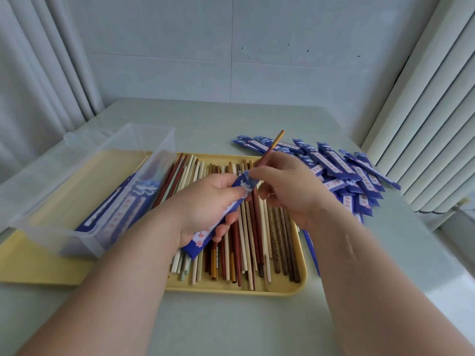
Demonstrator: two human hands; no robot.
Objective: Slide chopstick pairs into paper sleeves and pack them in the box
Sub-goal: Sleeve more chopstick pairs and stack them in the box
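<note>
Over the yellow tray [282,289], my left hand [205,204] grips a blue paper sleeve [218,217], thumb on top and fingers curled beneath, its open mouth pointing up toward my right hand [288,186]. My right fingers are pinched together on a reddish-brown chopstick [272,147] with a golden upper end, which slants up and away from me; its lower end sits at the sleeve's mouth (whether a second stick lies alongside it, I cannot tell through the blur). Below both hands, loose chopsticks [246,253] in cream, red and dark brown lie side by side across the tray. To my left, the clear plastic box [84,181] rests on a second yellow tray [38,263] with filled sleeves [115,209] inside. To my right, a pile of blue sleeves [344,173] spreads over the pale green table [231,325].
</note>
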